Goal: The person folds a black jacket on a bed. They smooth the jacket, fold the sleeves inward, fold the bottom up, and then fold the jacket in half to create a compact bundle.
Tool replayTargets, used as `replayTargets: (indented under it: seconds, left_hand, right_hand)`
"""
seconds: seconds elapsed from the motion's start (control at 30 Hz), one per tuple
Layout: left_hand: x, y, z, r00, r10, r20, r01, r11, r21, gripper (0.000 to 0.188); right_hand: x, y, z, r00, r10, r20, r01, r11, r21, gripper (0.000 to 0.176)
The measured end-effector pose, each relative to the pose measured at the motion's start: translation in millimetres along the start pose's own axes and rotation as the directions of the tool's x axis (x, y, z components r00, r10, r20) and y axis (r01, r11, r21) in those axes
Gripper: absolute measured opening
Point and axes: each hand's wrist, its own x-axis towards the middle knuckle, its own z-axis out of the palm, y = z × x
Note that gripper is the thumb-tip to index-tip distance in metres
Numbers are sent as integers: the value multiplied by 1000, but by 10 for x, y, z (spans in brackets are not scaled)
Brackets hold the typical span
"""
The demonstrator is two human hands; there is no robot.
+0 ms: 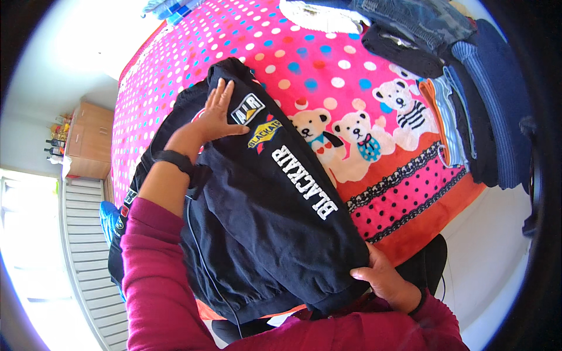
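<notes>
A black jacket (263,206) with white lettering and sewn-on patches lies partly folded on a pink blanket (272,44). Near its upper end my left hand (213,116) rests flat on the cloth beside the patches, fingers spread and holding nothing. A black band with a small dark device is on that wrist, and a thin cable runs down over the jacket. At the lower right corner, by the sleeve's end, my right hand (388,276) pinches the jacket's edge, thumb on top and the other fingers hidden underneath.
Folded clothes (487,109) are piled along the bed's right side, with jeans (417,22) and a white garment (322,16) farther back. Blue checked fabric (175,11) lies at the far left corner. Left of the bed are a wooden cabinet (90,131) and a white slatted radiator (85,219).
</notes>
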Motion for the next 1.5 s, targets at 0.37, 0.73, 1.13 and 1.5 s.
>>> replayTargets:
  seconds: [0.37,0.73,1.13,1.5]
  left_hand:
    - [135,-40,144,991,-19,133,10,998,68,128]
    - [-1004,-177,-61,888,-265,-375,107,913,-393,61]
    - [-2289,1347,892,919,-287,-271,245,953,-179,58]
    - [-2545,1427,714,736,-378,-562,238,921,-308,51]
  right_hand:
    - [79,5,-40,1000,2,22,-1,999,-48,55]
    - [23,120,42,985,-170,-33,171,985,23,53]
    - [4,330,161,959,-218,-180,239,965,106,37]
    - [-100,345,243,966,-178,-190,199,975,102,33]
